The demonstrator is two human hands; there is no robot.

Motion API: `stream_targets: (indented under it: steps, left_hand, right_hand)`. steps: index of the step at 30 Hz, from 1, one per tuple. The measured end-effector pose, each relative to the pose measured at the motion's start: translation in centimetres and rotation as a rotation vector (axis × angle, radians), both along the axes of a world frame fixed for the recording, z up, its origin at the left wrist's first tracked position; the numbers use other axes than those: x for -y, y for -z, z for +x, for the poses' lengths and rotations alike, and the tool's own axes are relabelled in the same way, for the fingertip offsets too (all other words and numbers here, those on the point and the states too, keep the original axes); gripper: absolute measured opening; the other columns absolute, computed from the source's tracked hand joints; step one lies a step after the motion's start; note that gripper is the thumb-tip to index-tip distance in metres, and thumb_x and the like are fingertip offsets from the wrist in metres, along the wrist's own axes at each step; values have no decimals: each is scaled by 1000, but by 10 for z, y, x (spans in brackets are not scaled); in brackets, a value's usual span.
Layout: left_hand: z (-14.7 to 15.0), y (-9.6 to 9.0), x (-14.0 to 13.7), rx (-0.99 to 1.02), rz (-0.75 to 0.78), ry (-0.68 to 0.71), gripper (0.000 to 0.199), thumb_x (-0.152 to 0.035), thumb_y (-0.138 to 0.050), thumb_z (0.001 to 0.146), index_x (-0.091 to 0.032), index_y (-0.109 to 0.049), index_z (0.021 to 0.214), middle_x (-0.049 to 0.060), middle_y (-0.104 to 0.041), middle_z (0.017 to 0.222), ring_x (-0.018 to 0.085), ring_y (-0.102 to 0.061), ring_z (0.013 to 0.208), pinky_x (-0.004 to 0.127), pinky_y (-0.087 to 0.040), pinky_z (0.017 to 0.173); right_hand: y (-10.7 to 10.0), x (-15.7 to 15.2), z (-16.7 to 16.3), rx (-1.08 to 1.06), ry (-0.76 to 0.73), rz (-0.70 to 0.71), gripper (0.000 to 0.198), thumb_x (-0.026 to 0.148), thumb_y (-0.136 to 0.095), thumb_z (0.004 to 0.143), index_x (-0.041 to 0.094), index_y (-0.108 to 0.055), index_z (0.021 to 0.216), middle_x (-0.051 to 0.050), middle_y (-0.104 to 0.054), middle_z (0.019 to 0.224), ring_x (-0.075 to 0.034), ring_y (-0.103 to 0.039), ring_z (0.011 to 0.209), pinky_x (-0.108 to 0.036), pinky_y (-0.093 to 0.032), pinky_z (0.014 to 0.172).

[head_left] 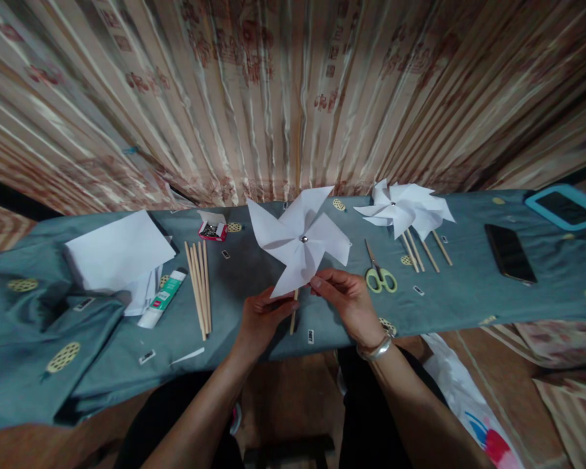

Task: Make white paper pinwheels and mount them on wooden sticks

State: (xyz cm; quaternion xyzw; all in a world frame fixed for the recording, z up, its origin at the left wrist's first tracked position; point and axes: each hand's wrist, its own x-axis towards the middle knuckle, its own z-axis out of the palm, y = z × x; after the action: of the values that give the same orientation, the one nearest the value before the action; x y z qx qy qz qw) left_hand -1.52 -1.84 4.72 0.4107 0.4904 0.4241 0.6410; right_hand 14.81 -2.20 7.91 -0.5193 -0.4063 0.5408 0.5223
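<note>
A white paper pinwheel (pixel 297 251) with a shiny pin at its centre is held up over the cloth-covered table. My left hand (pixel 264 319) closes on its wooden stick just below the paper; part of the fingers is hidden behind a blade. With thumb and fingers together, my right hand (pixel 344 299) pinches the lower right blade's edge. Right of that hand lie scissors (pixel 381 279) with light green handles. Several wooden sticks (pixel 200 290) are side by side to the left, below an opened small red box (pixel 213 228) of metal pins.
White paper sheets (pixel 122 251) and a green-and-white glue stick (pixel 163 299) lie at the left. More finished pinwheels (pixel 405 205) rest at the back right. A black phone (pixel 510 254) and a blue-framed tablet (pixel 566 207) are further right. A patterned curtain (pixel 293 98) hangs behind the table.
</note>
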Motion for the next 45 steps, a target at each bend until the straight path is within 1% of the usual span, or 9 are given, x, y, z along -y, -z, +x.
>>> stream_targets:
  steps: [7,10,13,18,24,27,29,35,45]
  left_hand:
    - [2,-1,-2,64,-4,-13,22,-27,-83,56,-20,-80,77,4,-79,82,23,-71,83,37,-54,87]
    - [-1,-1,-3,53,12,-34,23,-27,-83,56,-21,-80,77,3,-79,81,23,-71,82,37,-54,87]
    - [-5,-1,-4,10,-1,-60,23,-27,-84,55,-20,-80,77,4,-79,83,23,-71,83,37,-54,88]
    - [-10,-3,-3,-15,-43,-54,27,-30,-86,56,-19,-81,80,6,-79,83,22,-70,81,36,-55,85]
    - [-7,0,0,-3,-57,-32,29,-32,-88,51,-20,-80,75,5,-78,80,22,-70,79,37,-55,84]
    - [-6,-1,0,5,-64,-3,29,-32,-89,49,-21,-80,74,5,-78,80,23,-71,79,38,-54,85]
    - [-6,-3,0,-1,-67,29,28,-32,-88,50,-21,-80,75,5,-79,82,24,-71,80,39,-54,86]
    - [-6,-2,1,3,-56,41,28,-33,-87,52,-20,-80,76,6,-79,82,25,-71,83,40,-54,87]
    - [-8,0,-1,-21,-12,14,20,-29,-83,58,-21,-80,76,4,-77,80,19,-68,76,31,-54,77]
  right_hand:
    - [0,7,-10,86,-119,55,28,49,-74,76,22,-77,73,-1,-73,72,-14,-61,67,-27,-48,68]
    - [-2,12,-6,187,-117,60,28,48,-71,79,21,-77,74,-1,-72,69,-14,-60,65,-26,-46,64]
    - [-4,14,9,260,-44,63,32,51,-70,78,21,-75,68,-1,-70,65,-14,-56,60,-27,-43,59]
    - [-3,10,44,261,157,103,31,50,-70,79,23,-74,66,-2,-69,65,-14,-51,58,-28,-43,59]
    - [1,0,56,168,344,126,21,45,-77,75,25,-77,78,-2,-76,83,-15,-62,71,-29,-49,70]
    - [3,-2,55,98,319,125,22,46,-76,76,27,-78,85,-1,-76,89,-15,-63,79,-29,-49,77]
    - [4,-3,54,68,284,107,26,50,-76,75,26,-78,85,-1,-75,86,-16,-63,78,-30,-49,77]
    - [6,-3,53,60,248,79,28,52,-79,69,24,-75,73,1,-66,68,-15,-56,67,-30,-46,70]
    - [3,1,38,47,177,27,27,50,-81,66,24,-75,69,2,-64,62,-13,-54,61,-27,-43,63]
